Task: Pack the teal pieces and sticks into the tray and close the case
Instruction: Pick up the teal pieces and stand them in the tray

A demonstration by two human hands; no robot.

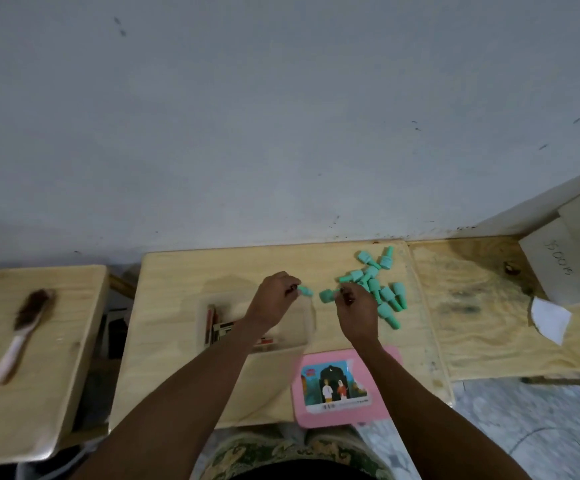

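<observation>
Head view: a teal piece (305,291) is being pinched in the left hand (274,299), a second teal piece (326,296) in the right hand (358,306), both above the table (177,306) middle. The teal pile (382,289) is lying toward the far right corner, the clear tray (295,336) under the left wrist, and the pink case lid (385,386) at the near edge.

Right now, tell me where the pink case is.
Head view: the pink case lies at the near edge of the middle wooden table, right of centre, beneath the right forearm, beside the clear tray.
</observation>
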